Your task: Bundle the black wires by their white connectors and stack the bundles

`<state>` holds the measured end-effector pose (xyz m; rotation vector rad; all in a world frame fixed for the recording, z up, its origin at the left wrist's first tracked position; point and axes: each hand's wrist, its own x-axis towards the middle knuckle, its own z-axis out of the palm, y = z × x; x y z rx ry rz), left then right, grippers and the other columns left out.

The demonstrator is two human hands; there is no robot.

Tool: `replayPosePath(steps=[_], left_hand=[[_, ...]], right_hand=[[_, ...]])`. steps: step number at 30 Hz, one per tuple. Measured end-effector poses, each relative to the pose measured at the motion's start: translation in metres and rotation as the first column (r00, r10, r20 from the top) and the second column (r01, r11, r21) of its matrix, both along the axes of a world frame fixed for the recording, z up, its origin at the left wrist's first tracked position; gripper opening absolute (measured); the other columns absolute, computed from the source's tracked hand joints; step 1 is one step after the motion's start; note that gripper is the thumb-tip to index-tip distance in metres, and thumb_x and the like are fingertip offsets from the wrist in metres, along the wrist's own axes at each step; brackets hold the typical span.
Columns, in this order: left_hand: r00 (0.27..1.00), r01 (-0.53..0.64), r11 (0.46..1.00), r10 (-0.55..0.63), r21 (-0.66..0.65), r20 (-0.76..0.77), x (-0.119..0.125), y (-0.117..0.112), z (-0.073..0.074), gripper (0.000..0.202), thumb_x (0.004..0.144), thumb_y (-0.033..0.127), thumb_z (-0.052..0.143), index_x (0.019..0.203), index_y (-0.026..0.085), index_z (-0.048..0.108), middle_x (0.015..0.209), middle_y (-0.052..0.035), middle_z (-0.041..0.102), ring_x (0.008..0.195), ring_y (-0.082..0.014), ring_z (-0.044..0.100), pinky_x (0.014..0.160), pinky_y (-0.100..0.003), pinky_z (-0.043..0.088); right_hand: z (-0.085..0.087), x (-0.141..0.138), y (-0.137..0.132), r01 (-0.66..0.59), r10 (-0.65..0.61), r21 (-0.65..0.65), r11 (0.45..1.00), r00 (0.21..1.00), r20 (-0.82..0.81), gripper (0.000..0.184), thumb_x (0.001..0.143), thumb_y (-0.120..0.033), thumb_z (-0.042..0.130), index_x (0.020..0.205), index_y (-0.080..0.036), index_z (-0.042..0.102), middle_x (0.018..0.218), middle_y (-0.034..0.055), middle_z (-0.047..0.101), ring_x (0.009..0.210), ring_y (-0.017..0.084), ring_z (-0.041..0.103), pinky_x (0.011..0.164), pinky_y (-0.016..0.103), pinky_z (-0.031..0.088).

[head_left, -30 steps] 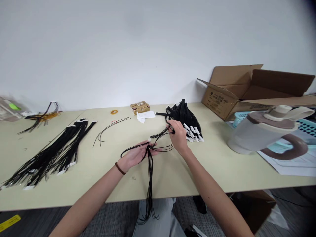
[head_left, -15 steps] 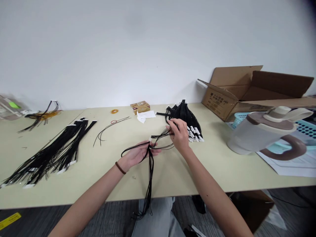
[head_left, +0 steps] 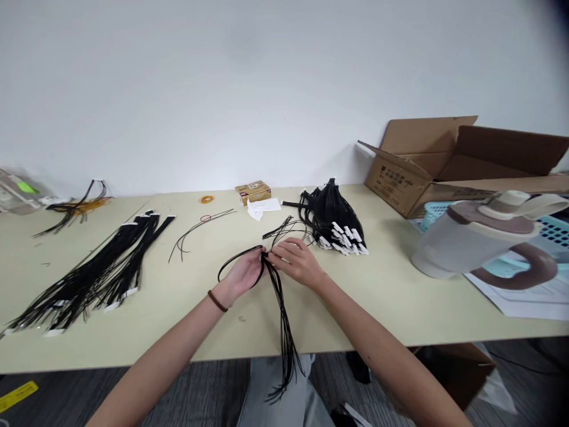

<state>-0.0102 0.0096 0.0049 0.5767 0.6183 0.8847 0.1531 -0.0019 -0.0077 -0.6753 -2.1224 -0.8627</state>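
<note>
A black wire harness is held between my two hands above the table, its loose ends hanging past the front edge over my lap. My left hand is closed on its upper end, where a wire loop curves back over the wrist side. Against the same spot, the fingers of my right hand pinch the bundle. My fingers partly cover the gripped end. Just beyond them lies a loose set of thin black wires. Farther back on the right rests a thick pile of black harnesses with white connectors.
More black harnesses lie on the left of the table. Toward the back are a small box, white paper, and yellow bands. A carton, a jug and a blue basket occupy the right.
My right hand has come left and nearer, from beside the pile to the bundle at my left hand. Wires it held now lie on the table. The hanging ends have swung right.
</note>
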Motion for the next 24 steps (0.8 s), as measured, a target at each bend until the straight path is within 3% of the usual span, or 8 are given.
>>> replayPosePath(steps=[5,12,17,20,22,24], left_hand=[[0.999,-0.022,0.999,0.021,-0.023,-0.032,0.003,-0.002,0.004,0.025,0.08,0.007,0.043,0.063,0.014,0.06,0.062,-0.0016,0.057,0.056,-0.0096,0.05,0.063,-0.025,0.042],[0.998,-0.028,0.999,0.027,-0.022,-0.053,0.003,-0.002,0.005,0.022,0.079,0.005,0.044,0.064,0.014,0.058,0.061,-0.0013,0.055,0.054,-0.0092,0.048,0.059,-0.024,0.039],[0.998,-0.045,0.999,0.046,0.006,-0.037,0.003,0.0,0.001,0.021,0.078,0.003,0.044,0.066,0.014,0.058,0.063,-0.0007,0.056,0.056,-0.0089,0.049,0.062,-0.023,0.041],[0.998,-0.06,0.998,0.061,0.009,-0.023,0.002,0.001,0.0,0.02,0.079,0.006,0.044,0.067,0.013,0.057,0.061,-0.0005,0.055,0.056,-0.0087,0.05,0.062,-0.023,0.042],[0.998,-0.064,0.998,0.064,0.008,-0.019,0.001,0.001,0.001,0.019,0.08,0.007,0.044,0.067,0.013,0.056,0.062,-0.0011,0.056,0.057,-0.0093,0.052,0.064,-0.023,0.043],[0.998,-0.058,0.998,0.058,0.013,-0.015,0.001,0.0,0.002,0.016,0.08,0.009,0.046,0.069,0.013,0.057,0.068,-0.0039,0.059,0.063,-0.0116,0.056,0.068,-0.025,0.045]], right_hand=[[-0.003,-0.002,0.0,-0.032,0.033,-0.013,0.999,0.999,0.027,0.013,0.086,-0.011,0.048,0.091,-0.018,0.058,0.089,0.001,0.063,0.093,0.01,0.053,0.088,0.03,0.04],[-0.007,-0.004,0.001,-0.063,0.062,-0.046,0.997,0.998,-0.011,0.015,0.085,-0.01,0.049,0.094,-0.017,0.059,0.089,0.0024,0.064,0.092,0.012,0.054,0.084,0.03,0.042],[-0.01,-0.01,0.003,-0.123,0.093,-0.168,0.978,0.98,-0.177,0.015,0.083,-0.011,0.051,0.093,-0.018,0.06,0.087,0.0031,0.065,0.089,0.014,0.055,0.077,0.03,0.045],[-0.006,-0.016,0.0,-0.304,0.163,-0.313,0.9,0.899,-0.406,0.016,0.085,-0.014,0.049,0.093,-0.02,0.061,0.091,0.004,0.066,0.092,0.014,0.056,0.079,0.031,0.047],[0.001,-0.019,-0.005,-0.452,0.152,-0.412,0.791,0.797,-0.584,0.017,0.086,-0.018,0.046,0.094,-0.021,0.06,0.094,0.0048,0.065,0.093,0.014,0.057,0.081,0.031,0.049],[0.009,-0.021,-0.011,-0.567,0.023,-0.478,0.671,0.66,-0.751,0.017,0.088,-0.023,0.044,0.092,-0.021,0.06,0.09,0.0038,0.065,0.087,0.013,0.06,0.078,0.031,0.05]])
